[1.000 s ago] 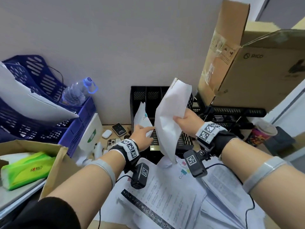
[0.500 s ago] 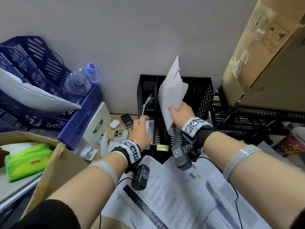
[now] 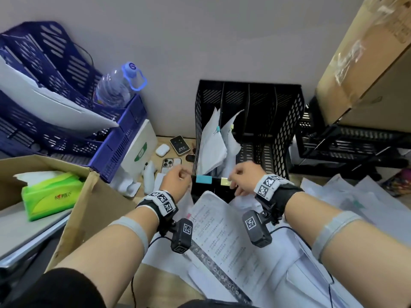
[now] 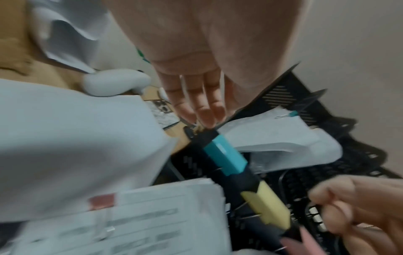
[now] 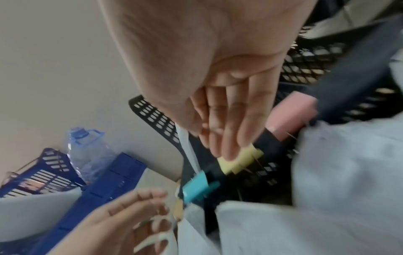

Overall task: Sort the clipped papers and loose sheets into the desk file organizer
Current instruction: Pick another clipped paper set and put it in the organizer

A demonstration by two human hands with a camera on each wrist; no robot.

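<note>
Organizer (image 3: 287, 121) front rim | left hand (image 3: 176, 181) loose, empty | right hand (image 3: 245, 176) relaxed, fingertips on yellow tab (image 3: 225, 181)

The head view looks steeply down and forward from above the desk, taking in both forearms, the black mesh file organizer (image 3: 248, 121) against the far wall and the blue plastic trays (image 3: 66, 103) at far left. The left wrist view sits close under the left hand (image 4: 209, 69), facing forward and right along the organizer's near edge. The right wrist view sits as close under the right hand (image 5: 218, 86), facing left. All three share the teal clip (image 3: 204, 179) and yellow clip (image 3: 225, 181).
</note>
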